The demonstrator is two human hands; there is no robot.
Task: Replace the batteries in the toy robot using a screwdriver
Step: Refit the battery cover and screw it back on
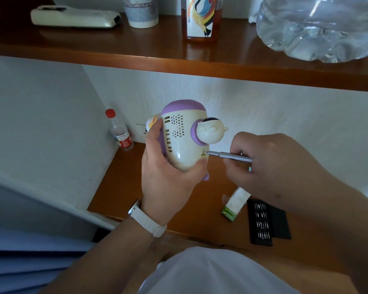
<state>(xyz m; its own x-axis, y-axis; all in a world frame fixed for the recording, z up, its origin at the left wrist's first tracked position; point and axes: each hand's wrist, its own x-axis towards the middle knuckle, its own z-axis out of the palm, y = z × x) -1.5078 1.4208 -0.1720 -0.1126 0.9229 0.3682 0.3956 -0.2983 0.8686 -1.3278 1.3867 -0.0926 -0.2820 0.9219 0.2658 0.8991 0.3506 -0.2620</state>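
One black bit case [261, 222] lies open on the desk [123, 179], holding four rows of bits; one green battery pack [235, 205] sits just beside it; the left hand [168, 177] grips the toy robot [183, 136] above the desk, its head pointing right; the right hand [270, 164] pinches one screwdriver [229, 156], held level, its tip pointing left against the shell.

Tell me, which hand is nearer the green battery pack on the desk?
Right. The right hand, holding the screwdriver, is just above the battery pack in the picture; the left hand grips the toy robot further left.
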